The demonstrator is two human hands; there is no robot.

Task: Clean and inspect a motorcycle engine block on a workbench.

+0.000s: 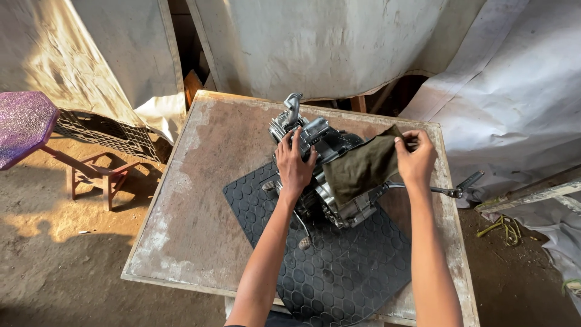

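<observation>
your left hand [295, 165] lies flat and open on the engine [321, 175], which sits on the black rubber mat [339, 266] on the worn table [200, 200]. your right hand [415, 158] pinches the olive cloth [363, 169] draped over the engine's right side.

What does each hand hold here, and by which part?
Right hand pinches the olive cloth by its upper corner; left hand rests on the engine.
</observation>
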